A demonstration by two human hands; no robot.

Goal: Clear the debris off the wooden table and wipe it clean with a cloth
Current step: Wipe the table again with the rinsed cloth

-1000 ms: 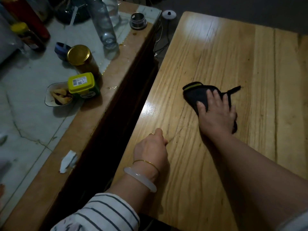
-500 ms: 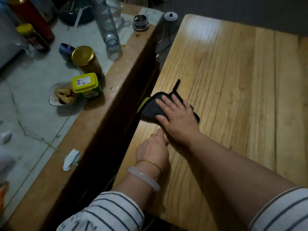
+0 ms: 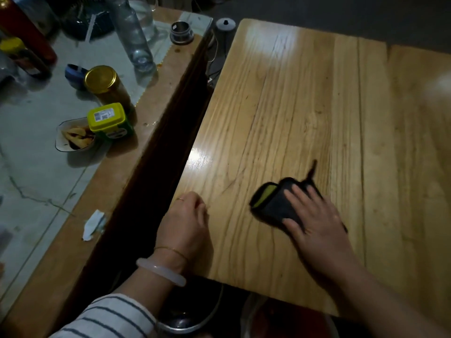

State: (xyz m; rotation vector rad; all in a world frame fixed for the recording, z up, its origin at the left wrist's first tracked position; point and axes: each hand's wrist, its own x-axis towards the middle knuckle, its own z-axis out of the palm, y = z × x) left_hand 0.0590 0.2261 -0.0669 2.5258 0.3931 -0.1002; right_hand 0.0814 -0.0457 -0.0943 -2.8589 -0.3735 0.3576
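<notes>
Starting nearest, a striped sleeve (image 3: 109,318) leads to a wrist wearing a pale bangle (image 3: 161,272) and a thin gold chain. Beyond it the left hand (image 3: 185,223) sits at the near-left edge of the wooden table (image 3: 317,106). Its fingers are bent down at the rim and its thumb tip lies on the tabletop. Whether those fingers grip the edge or hold anything cannot be told. To its right, further onto the tabletop, the right hand (image 3: 317,230) lies palm down on the cloth (image 3: 273,206). Its fingers (image 3: 296,195) are straight and slightly spread, pressing flat rather than grasping. The cloth is dark with a yellow-green lining showing at its left fold. It rests on the near half of the table, partly under the palm, with a thin dark strap poking out at its far side. Both hand and cloth look blurred. Across a dark gap to the left stands a counter (image 3: 151,113) with a scrap of crumpled paper (image 3: 94,224) near its edge. Farther along are a small dish (image 3: 73,137), a yellow-lidded tub (image 3: 107,117) touching it, and a gold-lidded jar (image 3: 100,78). A clear bottle (image 3: 134,35) stands farthest.
</notes>
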